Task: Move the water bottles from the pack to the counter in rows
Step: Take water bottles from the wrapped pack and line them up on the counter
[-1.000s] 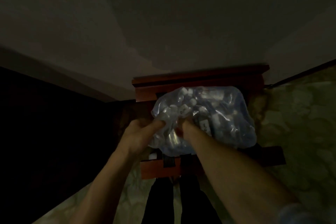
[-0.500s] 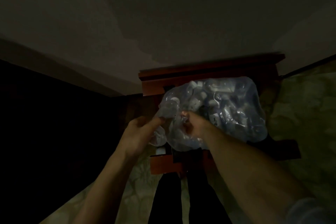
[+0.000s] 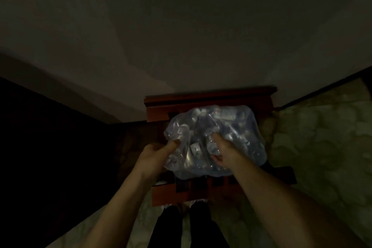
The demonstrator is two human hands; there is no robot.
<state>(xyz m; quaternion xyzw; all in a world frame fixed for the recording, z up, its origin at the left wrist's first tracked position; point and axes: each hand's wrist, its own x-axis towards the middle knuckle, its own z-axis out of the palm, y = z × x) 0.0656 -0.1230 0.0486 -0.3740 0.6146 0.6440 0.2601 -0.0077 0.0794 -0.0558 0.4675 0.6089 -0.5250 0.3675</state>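
Observation:
A pack of water bottles (image 3: 237,131) wrapped in clear bluish plastic lies on a small red-brown wooden table (image 3: 171,193) in dim light. White caps show through the wrap. My left hand (image 3: 155,153) pinches the plastic wrap at the pack's near left corner. My right hand (image 3: 223,151) presses into the wrap near the middle front, fingers curled around a bottle inside the plastic. The wrap looks stretched apart between the two hands. No bottle stands outside the pack.
A plain wall (image 3: 181,36) rises behind the table. A pale patterned surface (image 3: 322,137), like a bed cover, lies to the right and below. The left side is dark. My dark trouser legs (image 3: 189,227) show under the table's front edge.
My hands were close together on the wrap; they have now spread apart, the right hand moving right and deeper into the pack. The view has shifted slightly.

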